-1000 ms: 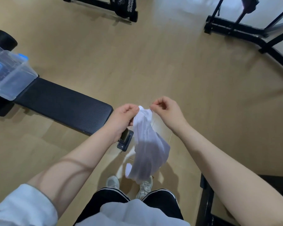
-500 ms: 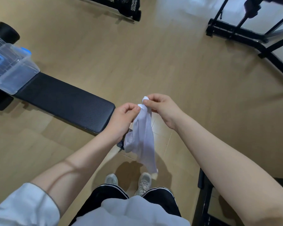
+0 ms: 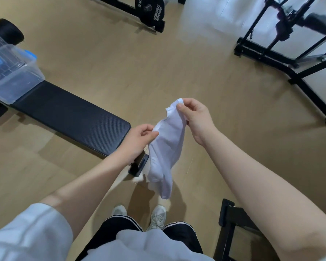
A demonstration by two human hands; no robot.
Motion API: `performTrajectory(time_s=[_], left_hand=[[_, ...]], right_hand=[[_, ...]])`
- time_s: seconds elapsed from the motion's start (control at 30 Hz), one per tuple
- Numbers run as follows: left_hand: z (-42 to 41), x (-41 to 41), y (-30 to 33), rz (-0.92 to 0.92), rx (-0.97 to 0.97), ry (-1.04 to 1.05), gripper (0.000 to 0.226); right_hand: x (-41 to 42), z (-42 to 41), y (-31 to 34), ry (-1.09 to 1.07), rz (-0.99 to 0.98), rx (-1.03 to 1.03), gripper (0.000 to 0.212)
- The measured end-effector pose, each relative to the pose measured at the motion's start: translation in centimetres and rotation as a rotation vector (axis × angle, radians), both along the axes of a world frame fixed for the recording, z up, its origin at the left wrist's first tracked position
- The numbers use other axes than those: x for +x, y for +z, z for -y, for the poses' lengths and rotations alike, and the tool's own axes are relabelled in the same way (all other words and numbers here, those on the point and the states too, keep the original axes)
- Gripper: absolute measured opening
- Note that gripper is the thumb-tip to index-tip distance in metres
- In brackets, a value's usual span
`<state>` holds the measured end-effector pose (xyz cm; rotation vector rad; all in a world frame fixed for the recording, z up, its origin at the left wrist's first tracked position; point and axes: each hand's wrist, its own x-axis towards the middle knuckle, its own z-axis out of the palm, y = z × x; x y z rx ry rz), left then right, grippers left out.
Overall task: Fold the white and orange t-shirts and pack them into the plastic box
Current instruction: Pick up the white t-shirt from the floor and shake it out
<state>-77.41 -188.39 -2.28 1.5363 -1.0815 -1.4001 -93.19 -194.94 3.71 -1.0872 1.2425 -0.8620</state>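
Since the earlier frame the hands have spread apart. Box point(image 3: 9, 72) waits on the tabletop point(image 3: 70, 117); left hand point(image 3: 139, 137) and right hand point(image 3: 193, 114) each pinch the hanging white shirt point(image 3: 166, 153) — best find both shoulders, then lay it flat.

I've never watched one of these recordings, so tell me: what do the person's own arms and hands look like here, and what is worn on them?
Both the left hand and the right hand are bare, with no gloves, rings or watch showing. The forearms are bare too. A loose white short sleeve covers the left upper arm.
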Motion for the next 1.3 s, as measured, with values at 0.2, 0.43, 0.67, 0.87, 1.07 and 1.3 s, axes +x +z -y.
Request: performTrajectory(time_s=[0.2,0.43,0.67,0.87,1.07,1.3], left_hand=[[1.8,-0.1,2.1,0.333,-0.056,0.171,0.013],[-0.1,-2.4,2.0,0.010,0.071,0.071,0.031],[-0.1,-3.2,2.6,-0.177,0.076,0.217,0.057],[0.3,-2.4,4.5,-0.173,0.088,0.315,0.013],[0.0,0.4,5.8,0.071,0.036,0.199,0.026],[-0.9,3.9,8.3,0.178,-0.147,0.033,0.029]], right_hand=[[0.7,-1.1,-1.7,-0.118,-0.215,-0.087,0.018],[2.2,-4.0,-3.9,-0.134,-0.124,0.087,0.016],[2.8,-5.6,-2.7,-0.093,-0.105,-0.031,0.014],[2.2,-6.7,-1.7,0.146,0.027,-0.106,0.033],[0.0,-4.5,-2.2,0.134,-0.055,-0.105,0.028],[3.2,-3.5,-3.5,0.531,-0.244,-0.231,0.032]])
